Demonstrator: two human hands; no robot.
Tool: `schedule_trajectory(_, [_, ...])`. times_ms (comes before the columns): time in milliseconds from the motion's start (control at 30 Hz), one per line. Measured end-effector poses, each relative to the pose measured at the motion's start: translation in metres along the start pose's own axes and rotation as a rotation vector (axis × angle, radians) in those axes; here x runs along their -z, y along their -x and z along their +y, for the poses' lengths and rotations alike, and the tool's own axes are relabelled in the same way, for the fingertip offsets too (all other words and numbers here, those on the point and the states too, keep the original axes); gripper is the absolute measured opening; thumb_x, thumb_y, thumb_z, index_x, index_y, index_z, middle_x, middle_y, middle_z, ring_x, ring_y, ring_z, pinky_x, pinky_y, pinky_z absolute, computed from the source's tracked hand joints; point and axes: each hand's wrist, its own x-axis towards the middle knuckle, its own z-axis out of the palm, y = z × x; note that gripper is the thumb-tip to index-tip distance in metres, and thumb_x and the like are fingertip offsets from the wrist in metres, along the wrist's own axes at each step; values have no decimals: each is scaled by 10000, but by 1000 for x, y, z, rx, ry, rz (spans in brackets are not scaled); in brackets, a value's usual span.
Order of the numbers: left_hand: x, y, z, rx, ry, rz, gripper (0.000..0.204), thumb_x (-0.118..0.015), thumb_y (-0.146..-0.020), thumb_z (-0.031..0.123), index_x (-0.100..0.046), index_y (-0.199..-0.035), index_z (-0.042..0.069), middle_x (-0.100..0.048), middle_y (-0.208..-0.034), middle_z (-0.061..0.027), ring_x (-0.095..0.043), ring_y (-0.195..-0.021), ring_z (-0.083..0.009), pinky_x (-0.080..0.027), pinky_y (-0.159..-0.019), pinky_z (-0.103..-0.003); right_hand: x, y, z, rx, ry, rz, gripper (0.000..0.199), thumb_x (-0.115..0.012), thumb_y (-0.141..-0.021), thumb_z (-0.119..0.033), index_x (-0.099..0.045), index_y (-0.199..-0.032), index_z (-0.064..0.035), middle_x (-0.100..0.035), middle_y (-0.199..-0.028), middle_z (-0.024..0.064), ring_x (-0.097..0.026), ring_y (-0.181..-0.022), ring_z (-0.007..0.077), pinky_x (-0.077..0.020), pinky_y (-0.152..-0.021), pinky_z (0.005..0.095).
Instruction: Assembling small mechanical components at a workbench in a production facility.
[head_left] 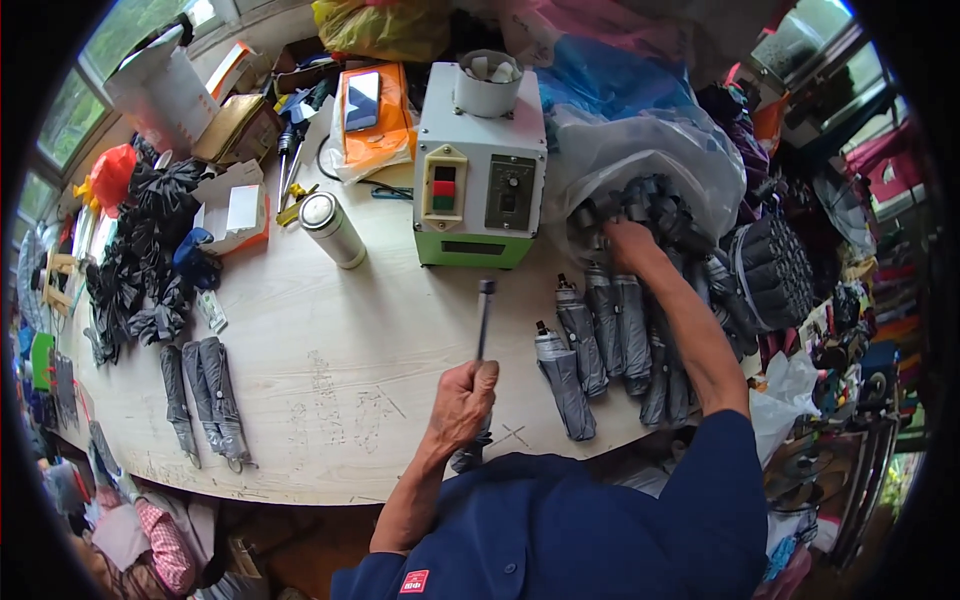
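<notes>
My left hand (466,402) is closed around a folding umbrella near the table's front edge. Its metal shaft (485,322) points up and away from me with a dark tip, and some of its dark cloth shows below the fist. At the right, my right hand (627,244) reaches into a clear plastic bag (693,150) of dark, short pieces (662,205) that look like umbrella handles. Its fingers are mostly hidden among them. Several folded grey umbrellas (571,385) lie beside and below the bag, some with bare shaft ends showing.
A white and green machine box (480,160) with switches stands at the back middle, a white cup (487,95) on top. Left of it are a metal flask (333,230) and a phone (362,101). Folded umbrellas (212,395) and black cloth bundles (150,250) lie left.
</notes>
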Motion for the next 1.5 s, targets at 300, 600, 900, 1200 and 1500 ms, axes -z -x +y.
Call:
schedule_trajectory(300, [8, 3, 49, -113, -17, 235, 257, -631, -903, 195, -583, -1067, 3, -382, -540, 67, -314, -470, -32, -280, -447, -226, 146, 81, -125, 359, -912, 86, 480, -746, -715, -93, -543, -1146, -37, -608, -1032, 148, -609, -963, 298, -474, -843, 340])
schedule_trajectory(600, [0, -5, 43, -279, -207, 150, 134, -613, -889, 128, -627, -934, 2, -399, -556, 72, -359, -498, -12, -305, -453, -212, 154, 105, -168, 559, -872, 226, 539, -743, -663, 3, -534, -1159, -27, -580, -1111, 142, -581, -1024, 325, -474, -885, 376])
schedule_trajectory(900, [6, 37, 49, -144, -110, -162, 138, -511, -920, 82, -613, -857, 14, -387, -591, 70, -363, -507, -28, -323, -447, -225, 105, 102, -174, 562, -379, 588, 537, -681, -655, 34, -526, -1165, -19, -569, -1127, 142, -553, -1071, 325, -472, -910, 397])
schedule_trajectory(1200, [-4, 34, 25, -121, 114, -3, 358, -415, -1002, 268, -482, -735, 38, -399, -592, 52, -364, -524, -43, -328, -481, -222, 89, 81, -154, 192, -1880, 270, 410, -589, -884, -136, -464, -1255, -13, -563, -1139, 178, -573, -1085, 325, -505, -921, 388])
schedule_trajectory(1500, [-19, 9, 0, -109, -61, 1, 500, -403, -992, 424, -428, -634, 76, -382, -540, 57, -316, -485, -43, -284, -437, -231, 132, 80, -178, 328, -2246, 496, 483, -533, -944, -295, -398, -1312, -12, -568, -1099, 191, -600, -1044, 298, -540, -876, 384])
